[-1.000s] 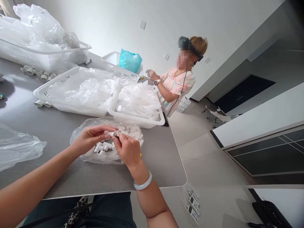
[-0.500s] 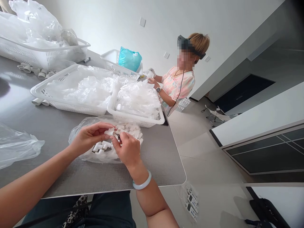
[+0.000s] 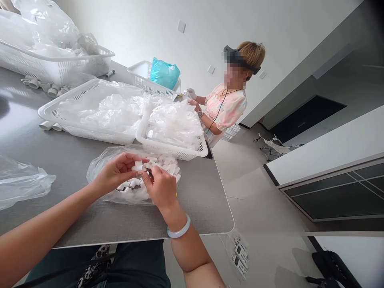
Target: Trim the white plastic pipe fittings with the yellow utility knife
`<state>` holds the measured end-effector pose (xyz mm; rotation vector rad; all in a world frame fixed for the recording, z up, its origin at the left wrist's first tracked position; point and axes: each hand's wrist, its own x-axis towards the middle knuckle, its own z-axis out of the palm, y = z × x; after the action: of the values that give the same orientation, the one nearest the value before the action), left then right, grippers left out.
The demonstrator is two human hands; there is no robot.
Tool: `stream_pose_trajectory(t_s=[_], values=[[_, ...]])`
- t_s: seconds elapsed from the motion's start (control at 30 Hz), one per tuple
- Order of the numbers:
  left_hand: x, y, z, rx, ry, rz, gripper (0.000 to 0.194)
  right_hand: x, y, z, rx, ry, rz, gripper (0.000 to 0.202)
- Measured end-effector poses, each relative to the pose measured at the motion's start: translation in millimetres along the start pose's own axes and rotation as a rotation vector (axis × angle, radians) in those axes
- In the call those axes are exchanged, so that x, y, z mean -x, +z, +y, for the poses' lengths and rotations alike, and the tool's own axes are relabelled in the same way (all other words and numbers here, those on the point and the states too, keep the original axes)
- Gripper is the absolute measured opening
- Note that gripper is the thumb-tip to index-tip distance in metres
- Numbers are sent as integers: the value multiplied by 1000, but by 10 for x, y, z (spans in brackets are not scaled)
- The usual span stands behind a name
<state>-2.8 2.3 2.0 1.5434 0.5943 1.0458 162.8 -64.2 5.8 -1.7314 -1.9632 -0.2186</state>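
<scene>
My left hand (image 3: 121, 170) is closed, with thumb and fingers pinching a white plastic pipe fitting (image 3: 137, 166). Against the fitting's open end, my right hand (image 3: 162, 186) grips a utility knife (image 3: 148, 170); only its dark tip and a bit of yellow by the palm show, the rest being hidden in the fist. Both hands are over a clear plastic bag (image 3: 100, 162) that lies spread on the table. Inside it are many more white pipe fittings (image 3: 134, 183), partly covered by my hands.
Beyond the bag, white baskets (image 3: 90, 134) hold crumpled plastic bags. Loose pipe fittings (image 3: 46, 125) lie beside them. Another clear bag (image 3: 25, 182) rests at left on the grey table (image 3: 207, 200). Across the corner, a co-worker (image 3: 225, 106) stands near a basket with a blue bag (image 3: 165, 74).
The fitting has turned slightly in my left fingers, which are a little more curled. My right hand stays at its end with the knife. The co-worker's gloved hand has shifted slightly.
</scene>
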Motion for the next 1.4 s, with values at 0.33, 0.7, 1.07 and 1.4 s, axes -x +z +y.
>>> stream_pose_trajectory(t_s=[0.33, 0.7, 1.07, 1.4], values=[[-25, -80, 17, -111, 36, -33, 24, -7, 9, -15, -11, -51, -15, 42], [66, -64, -161, -442, 318, 85, 9, -15, -26, -42, -15, -20, -13, 43], [45, -63, 47, -292, 315, -68, 16, -16, -26, -8, -1, 22, 46, 42], [0, -39, 13, -482, 455, -7, 32, 5, 19, -8, -27, -14, 88, 42]])
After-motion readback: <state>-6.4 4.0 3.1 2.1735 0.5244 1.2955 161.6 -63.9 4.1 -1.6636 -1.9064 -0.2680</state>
